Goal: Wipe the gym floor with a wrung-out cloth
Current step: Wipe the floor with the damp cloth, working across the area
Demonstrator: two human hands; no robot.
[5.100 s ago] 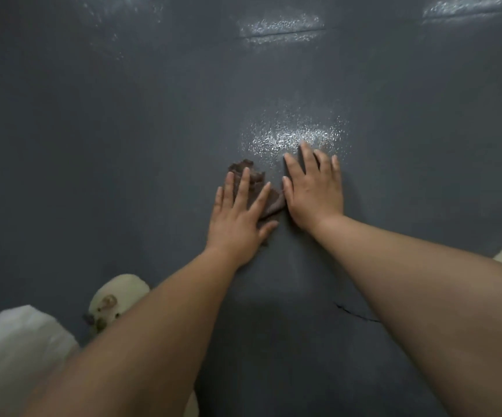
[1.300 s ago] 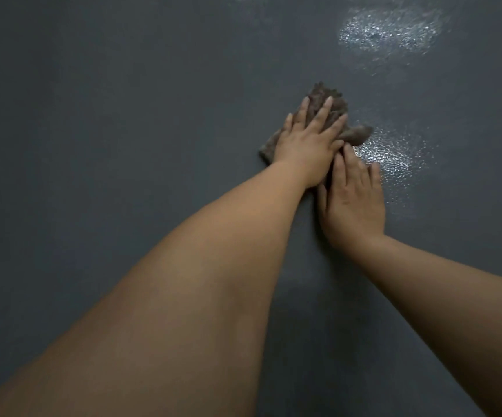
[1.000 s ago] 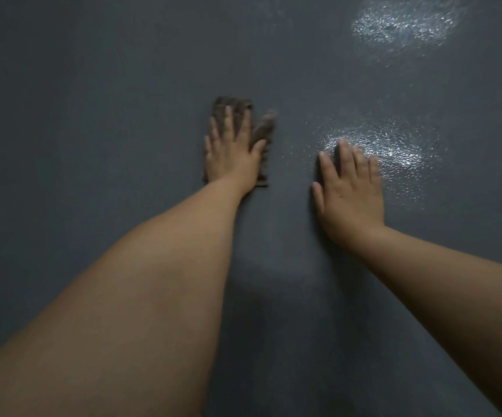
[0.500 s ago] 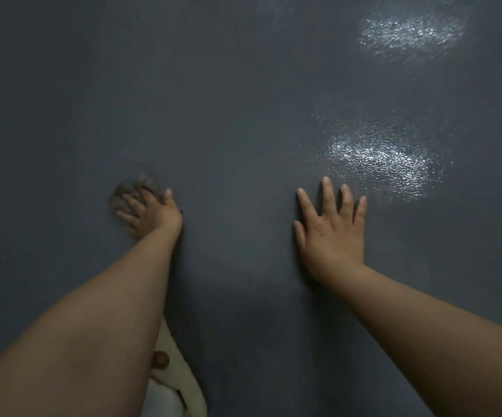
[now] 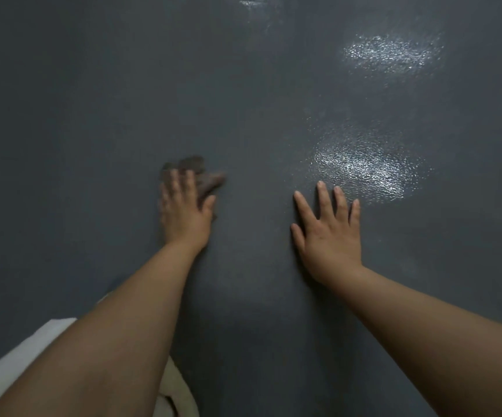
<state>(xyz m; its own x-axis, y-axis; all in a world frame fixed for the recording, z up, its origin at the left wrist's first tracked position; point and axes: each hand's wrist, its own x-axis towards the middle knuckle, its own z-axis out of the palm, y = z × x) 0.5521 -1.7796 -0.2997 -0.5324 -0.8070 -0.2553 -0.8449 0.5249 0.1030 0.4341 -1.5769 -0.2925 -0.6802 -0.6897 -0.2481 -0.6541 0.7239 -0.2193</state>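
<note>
Head view, looking down. Left hand [image 5: 185,215] fingers [image 5: 174,183] lie straight and flat on the cloth [image 5: 202,175], pressing it to the floor [image 5: 93,115]; not curled round it. Fingers are motion-blurred, so their tips and exact count are hard to make out. Thumb sticks out to the right, at the cloth's lower right edge. The cloth is a dark brownish, bunched lump; most of it is hidden under the left fingers and palm, only its far edge and right side poke out. Edges smeared by blur, shape unclear.

Right hand [image 5: 329,233] fingers [image 5: 323,197] are spread, straight, flat on the floor, holding nothing. It sits well apart from the cloth, to the right, no contact. This hand is sharp.

Both forearms run from the bottom of the frame; upper arms cut off by the frame edge. Left forearm covers part of a white garment [image 5: 30,353] at lower left, cut off by the frame corner. A pale cream item [image 5: 180,392] shows beside the left forearm at the bottom edge; mostly hidden and cropped, cannot tell what it is.

Floor is dark grey, textured. Shiny glare patch [image 5: 364,167] just beyond the right fingertips, a second patch [image 5: 391,54] further away, a third cut off at the top edge. Corners of the frame are dim, detail lost there.
</note>
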